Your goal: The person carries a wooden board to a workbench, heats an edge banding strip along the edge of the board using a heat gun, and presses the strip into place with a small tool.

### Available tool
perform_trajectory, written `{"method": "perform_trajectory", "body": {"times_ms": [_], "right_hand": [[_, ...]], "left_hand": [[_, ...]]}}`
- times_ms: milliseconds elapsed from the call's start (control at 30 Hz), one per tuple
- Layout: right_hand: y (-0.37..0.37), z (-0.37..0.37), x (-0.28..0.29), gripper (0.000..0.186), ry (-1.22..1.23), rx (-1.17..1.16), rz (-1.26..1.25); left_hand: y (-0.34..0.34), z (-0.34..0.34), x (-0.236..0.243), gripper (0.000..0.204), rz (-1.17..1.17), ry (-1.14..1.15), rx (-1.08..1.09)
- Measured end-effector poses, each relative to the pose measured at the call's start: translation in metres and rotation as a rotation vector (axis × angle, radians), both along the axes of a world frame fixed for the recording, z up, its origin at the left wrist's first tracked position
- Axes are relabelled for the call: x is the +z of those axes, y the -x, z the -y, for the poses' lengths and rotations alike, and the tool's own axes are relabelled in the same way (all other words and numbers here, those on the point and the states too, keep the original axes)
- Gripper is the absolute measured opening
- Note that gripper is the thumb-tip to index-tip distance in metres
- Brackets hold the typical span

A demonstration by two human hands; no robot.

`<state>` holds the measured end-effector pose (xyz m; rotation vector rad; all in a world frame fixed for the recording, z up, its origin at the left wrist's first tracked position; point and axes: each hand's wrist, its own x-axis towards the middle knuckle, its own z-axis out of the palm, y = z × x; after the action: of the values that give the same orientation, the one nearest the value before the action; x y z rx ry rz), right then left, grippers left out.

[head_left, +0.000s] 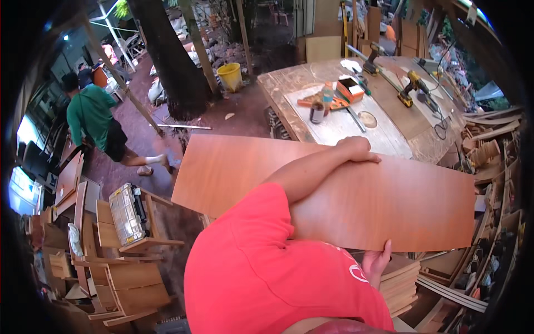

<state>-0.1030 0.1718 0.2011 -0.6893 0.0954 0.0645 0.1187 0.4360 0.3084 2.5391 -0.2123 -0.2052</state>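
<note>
A wide reddish-brown wooden panel (389, 195) lies tilted across the view in front of me. My left arm reaches over it, and my left hand (357, 149) is closed over its far edge, fingers curled. At the near edge my right hand (378, 260) holds the panel, thumb upright against the edge; its other fingers are partly hidden beneath. Beyond the panel stands a worn wooden worktable (317, 72). On it are a small bottle (317, 112), an orange-handled tool (338, 103), an orange-and-black box (350, 89) and two cordless drills (413, 88).
A clear-lidded organizer case (127, 214) rests on a wooden chair at left. A person in green (92, 114) walks near a tree trunk (178, 61) and a yellow bucket (230, 77). Stacked boards (397, 284) stand below the panel's near edge; wood scraps (489, 153) crowd the right.
</note>
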Motion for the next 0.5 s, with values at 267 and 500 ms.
{"method": "perform_trajectory", "body": {"times_ms": [267, 500], "right_hand": [[-0.087, 0.071, -0.032, 0.050, -0.079, 0.081, -0.154], [-0.186, 0.144, -0.074, 0.048, -0.121, 0.171, -0.284]], "left_hand": [[-0.100, 0.079, -0.039, 0.071, -0.154, -0.072, -0.056], [-0.206, 0.145, -0.100, 0.075, -0.179, -0.167, -0.055]]}}
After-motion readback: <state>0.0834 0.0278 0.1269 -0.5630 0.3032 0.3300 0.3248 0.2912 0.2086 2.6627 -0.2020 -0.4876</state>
